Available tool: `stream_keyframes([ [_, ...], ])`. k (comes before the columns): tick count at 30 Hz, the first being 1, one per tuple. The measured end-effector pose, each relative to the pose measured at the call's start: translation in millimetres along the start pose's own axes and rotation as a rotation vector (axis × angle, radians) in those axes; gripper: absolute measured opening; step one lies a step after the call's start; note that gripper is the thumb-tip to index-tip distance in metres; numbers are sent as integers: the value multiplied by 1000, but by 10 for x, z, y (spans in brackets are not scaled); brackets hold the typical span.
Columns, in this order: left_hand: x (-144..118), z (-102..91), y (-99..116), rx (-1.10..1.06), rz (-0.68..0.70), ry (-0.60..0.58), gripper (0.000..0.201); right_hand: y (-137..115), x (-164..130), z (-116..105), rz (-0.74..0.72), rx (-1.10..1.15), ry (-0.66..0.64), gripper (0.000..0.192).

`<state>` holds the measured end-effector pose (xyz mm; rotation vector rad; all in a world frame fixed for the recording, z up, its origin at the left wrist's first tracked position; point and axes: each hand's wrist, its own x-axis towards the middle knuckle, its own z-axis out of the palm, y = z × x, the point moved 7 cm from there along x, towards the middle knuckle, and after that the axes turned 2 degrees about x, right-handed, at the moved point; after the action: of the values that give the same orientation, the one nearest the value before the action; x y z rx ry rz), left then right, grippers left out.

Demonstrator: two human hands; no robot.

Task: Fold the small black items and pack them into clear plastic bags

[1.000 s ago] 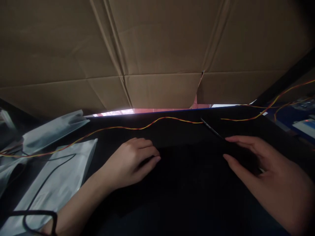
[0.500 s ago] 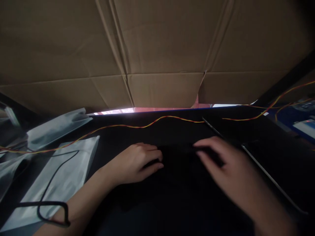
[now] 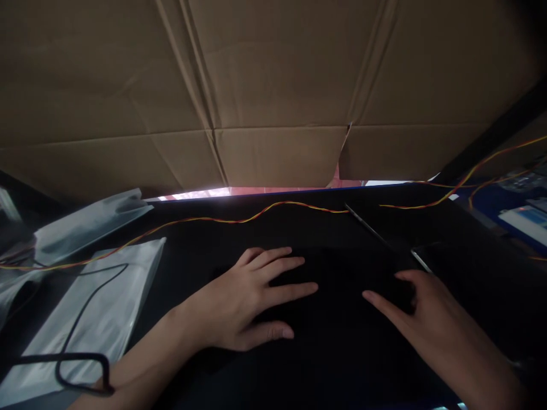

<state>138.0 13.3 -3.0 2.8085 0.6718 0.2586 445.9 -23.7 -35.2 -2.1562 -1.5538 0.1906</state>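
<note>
My left hand (image 3: 256,296) lies palm down with its fingers spread over a very dark black surface (image 3: 333,364). Whether some black item lies beneath it is too dark to make out. To the right, my right hand (image 3: 421,307) has thumb and forefinger apart, with nothing visible between them; its other fingers are hidden. Just beyond the right hand is a thin pale edge (image 3: 421,261) of something dark and flat. A twisted red and yellow wire (image 3: 231,220) runs across the surface beyond both hands.
Two whitish plastic bags (image 3: 89,324) lie at the left, a black cable (image 3: 81,357) looping over the nearer one. Brown cardboard (image 3: 277,85) hangs across the back. Another red and yellow wire (image 3: 453,193) crosses the right, near a blue and white item (image 3: 527,222).
My left hand has uncurled, and its fingers are now spread flat. My right hand has moved right and toward me, its thumb and forefinger parting wider. The view has shifted slightly.
</note>
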Motion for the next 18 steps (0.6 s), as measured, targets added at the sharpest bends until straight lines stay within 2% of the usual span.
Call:
stream_keyframes([
  [3, 9, 115, 8, 41, 15, -75, 59, -53, 14, 63, 28, 59, -36, 53],
  [7, 30, 154, -17, 26, 12, -77, 54, -153, 34, 49, 102, 134, -16, 41],
  [9, 34, 145, -17, 14, 9, -64, 54, -322, 8, -19, 9, 191, 87, 32],
  [11, 32, 135, -10, 2, 9, -53, 54, -553, -68, -63, -165, 237, 178, 27],
  [12, 29, 131, -6, -4, 10, -48, 54, -667, -118, -53, -254, 242, 191, 31],
  [16, 17, 128, -5, -16, 7, -41, 54, -982, -283, 143, -530, 162, 84, 61],
  [18, 17, 135, -9, -10, 1, -50, 54, -1027, -298, 205, -578, 131, 48, 64],
])
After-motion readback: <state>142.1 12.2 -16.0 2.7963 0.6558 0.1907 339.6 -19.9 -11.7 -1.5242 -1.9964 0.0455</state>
